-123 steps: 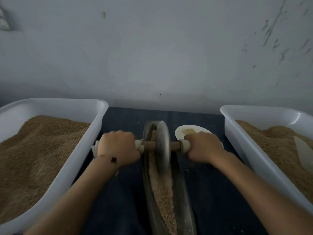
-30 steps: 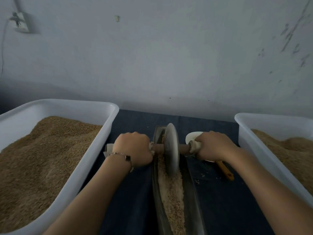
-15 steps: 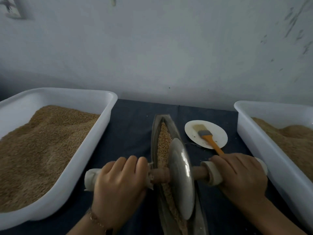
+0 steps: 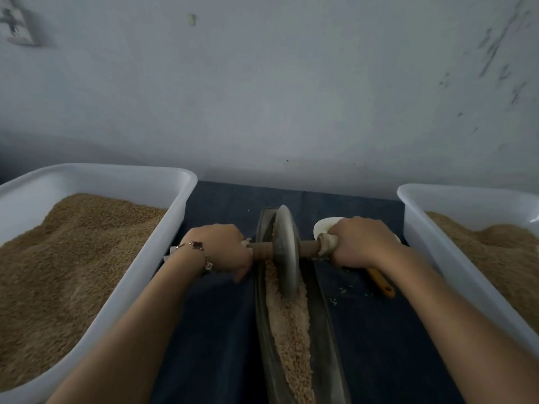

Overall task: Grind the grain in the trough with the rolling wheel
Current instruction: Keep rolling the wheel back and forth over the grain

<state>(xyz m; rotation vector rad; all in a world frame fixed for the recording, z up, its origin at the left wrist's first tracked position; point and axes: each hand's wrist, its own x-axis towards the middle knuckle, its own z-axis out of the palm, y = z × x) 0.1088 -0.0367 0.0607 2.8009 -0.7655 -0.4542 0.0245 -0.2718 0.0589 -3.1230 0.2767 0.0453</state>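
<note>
A narrow metal trough runs away from me down the middle of the dark cloth, with a strip of crushed grain along its bottom. The grey metal rolling wheel stands upright in the trough near its far end. A wooden axle runs through the wheel, with cloth-wrapped grips at both ends. My left hand grips the left end of the axle. My right hand grips the right end. Both arms are stretched forward.
A white tub full of tan grain stands on the left, and a second white tub of grain on the right. Behind my right hand lie a small white plate and a brush with an orange handle. A pale wall rises close behind.
Half a second ago the wheel was near me in the trough. Both hands have pushed it away to the far end, and my right hand now covers most of the plate and brush.
</note>
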